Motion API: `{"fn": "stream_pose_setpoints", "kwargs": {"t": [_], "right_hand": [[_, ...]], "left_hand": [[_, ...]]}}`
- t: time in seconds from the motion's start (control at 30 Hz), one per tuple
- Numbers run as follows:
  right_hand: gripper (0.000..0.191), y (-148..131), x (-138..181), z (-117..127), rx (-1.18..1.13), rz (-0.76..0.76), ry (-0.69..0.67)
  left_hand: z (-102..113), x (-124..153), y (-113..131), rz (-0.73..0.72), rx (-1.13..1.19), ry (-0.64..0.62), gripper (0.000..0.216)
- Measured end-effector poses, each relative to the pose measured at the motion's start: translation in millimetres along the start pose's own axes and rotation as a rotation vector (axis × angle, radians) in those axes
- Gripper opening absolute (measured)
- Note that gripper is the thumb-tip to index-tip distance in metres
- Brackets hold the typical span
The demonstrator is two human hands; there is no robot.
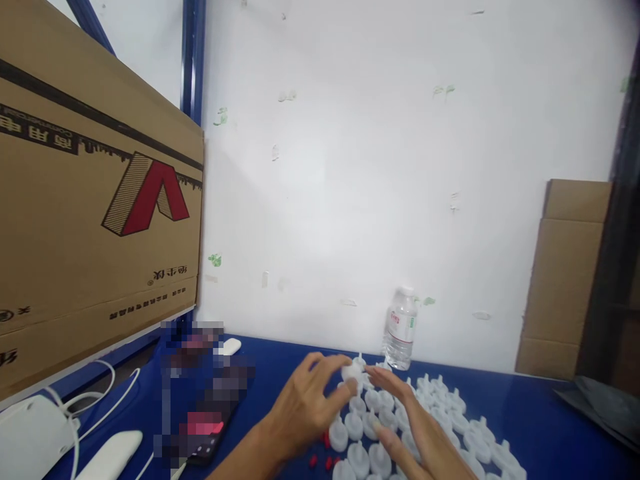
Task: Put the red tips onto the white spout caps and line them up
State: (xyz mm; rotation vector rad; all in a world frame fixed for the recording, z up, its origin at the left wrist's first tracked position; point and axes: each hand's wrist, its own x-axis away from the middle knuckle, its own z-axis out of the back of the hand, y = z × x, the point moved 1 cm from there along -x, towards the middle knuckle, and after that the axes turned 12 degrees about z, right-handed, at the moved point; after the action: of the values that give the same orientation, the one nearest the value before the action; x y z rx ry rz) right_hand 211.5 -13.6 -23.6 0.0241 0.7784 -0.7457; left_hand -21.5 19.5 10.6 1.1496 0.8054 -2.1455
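Note:
My left hand (305,407) and my right hand (417,427) meet over the blue table (540,420). Together their fingertips pinch a small white plastic part (354,369) held just above the table. Beneath and to the right of the hands lie several white round plastic parts (450,413) with short stems, spread in a loose cluster. A few tiny red pieces (320,460) rest on the table under my left wrist.
A clear water bottle (400,328) stands by the white wall. A big cardboard box (95,200) fills the left. A phone (205,427), white chargers and cables (45,433) lie at the left front. Folded cardboard (565,280) leans at the right.

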Motion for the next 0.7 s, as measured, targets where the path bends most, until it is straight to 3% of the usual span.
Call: {"fn": "stream_pose_setpoints", "kwargs": {"t": [0.1, 0.33, 0.5, 0.7], "right_hand": [[0.039, -5.7, -6.6, 6.1, 0.091, 0.1, 0.025], [0.017, -25.0, -17.8, 13.7, 0.151, 0.389, -0.153], [0.028, -27.7, -16.7, 1.2, 0.221, 0.54, -0.216], [0.031, -21.7, -12.3, -11.0, 0.245, 0.613, -0.207]], "left_hand": [[-7.7, 1.3, -28.5, 0.257, -0.18, -0.288, 0.03], [-15.3, 23.8, -75.1, 0.595, -0.392, -0.552, 0.036], [-16.7, 37.7, -80.0, 0.703, -0.388, -0.665, 0.033], [-16.0, 29.3, -70.7, 0.698, -0.383, -0.671, 0.045]]}}
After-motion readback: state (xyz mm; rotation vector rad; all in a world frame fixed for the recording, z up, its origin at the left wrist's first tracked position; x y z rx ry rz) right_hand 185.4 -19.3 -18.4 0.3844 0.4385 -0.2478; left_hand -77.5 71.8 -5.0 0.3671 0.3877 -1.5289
